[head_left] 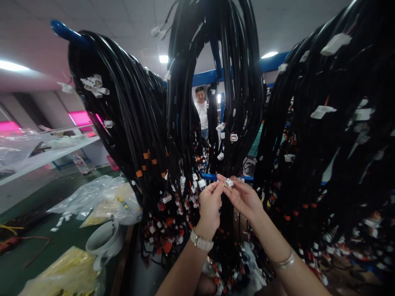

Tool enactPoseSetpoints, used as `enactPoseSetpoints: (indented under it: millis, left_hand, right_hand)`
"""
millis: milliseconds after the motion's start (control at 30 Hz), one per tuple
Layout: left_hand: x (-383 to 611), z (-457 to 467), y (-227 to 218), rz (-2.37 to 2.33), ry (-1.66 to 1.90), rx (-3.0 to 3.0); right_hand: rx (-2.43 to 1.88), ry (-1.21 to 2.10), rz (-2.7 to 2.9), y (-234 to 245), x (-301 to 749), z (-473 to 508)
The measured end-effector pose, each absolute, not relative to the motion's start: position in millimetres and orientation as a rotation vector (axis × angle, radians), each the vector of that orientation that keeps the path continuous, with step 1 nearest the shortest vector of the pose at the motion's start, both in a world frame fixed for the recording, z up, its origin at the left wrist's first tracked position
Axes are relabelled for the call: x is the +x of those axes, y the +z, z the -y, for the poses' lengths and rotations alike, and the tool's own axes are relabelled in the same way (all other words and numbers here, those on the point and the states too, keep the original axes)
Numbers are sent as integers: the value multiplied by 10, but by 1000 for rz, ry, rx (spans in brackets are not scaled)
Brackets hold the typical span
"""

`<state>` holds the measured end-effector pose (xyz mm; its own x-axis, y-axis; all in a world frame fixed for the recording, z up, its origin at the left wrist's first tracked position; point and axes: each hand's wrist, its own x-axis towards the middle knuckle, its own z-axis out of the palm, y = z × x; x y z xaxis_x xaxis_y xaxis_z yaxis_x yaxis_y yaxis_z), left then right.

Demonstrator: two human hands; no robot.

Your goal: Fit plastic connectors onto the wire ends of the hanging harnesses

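Two at work at centre: left hand (210, 205), closed in a fingertip pinch, contents too small to tell; right hand (246, 199), gripping a white connector (228, 183) at the fingertips. Held out ahead, between both hands but nearer to the right; just right of and slightly above the left pinch; long axis apparently crosswise. Just beyond, a blue bar (208, 176); behind and above, looped black cables (179, 94); farthest, through the loop, a person (202, 115) in white.
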<state>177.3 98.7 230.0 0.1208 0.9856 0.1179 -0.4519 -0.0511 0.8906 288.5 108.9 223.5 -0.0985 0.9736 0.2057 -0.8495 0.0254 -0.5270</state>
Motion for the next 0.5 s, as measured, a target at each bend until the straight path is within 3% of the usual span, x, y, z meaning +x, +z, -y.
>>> enactPoseSetpoints:
  millis: [500]
  left_hand:
    - [1963,-963,2325,-730,1487,880]
  right_hand:
    - [-262,1532,507,2238,2803,-1110]
